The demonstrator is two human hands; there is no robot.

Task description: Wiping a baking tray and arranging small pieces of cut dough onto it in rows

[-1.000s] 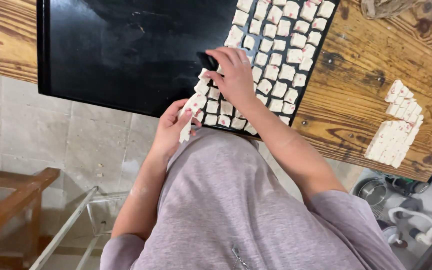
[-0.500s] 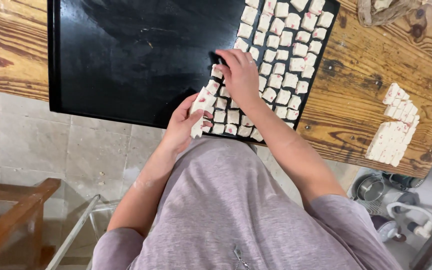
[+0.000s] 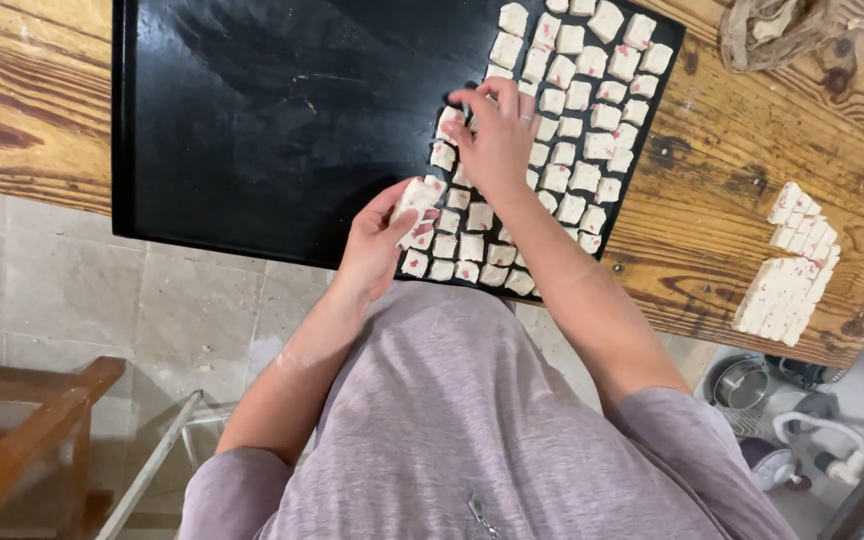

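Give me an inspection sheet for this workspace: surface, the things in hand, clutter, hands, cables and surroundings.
Surface: wooden table with knots and dark stains.
Things in hand: black baking tray, right part filled with rows of small white dough pieces flecked pink; left part bare.
Clutter: uncut dough strips on the table right of the tray; a crumpled brownish thing at the top edge, kind unclear.
Hands: left hand holds a stack of pieces at the tray's near edge; right hand sets a piece at the left end of the rows.
Cables: nothing seen.
Surroundings: tiled floor, wooden furniture lower left, metal pot and white hose lower right.
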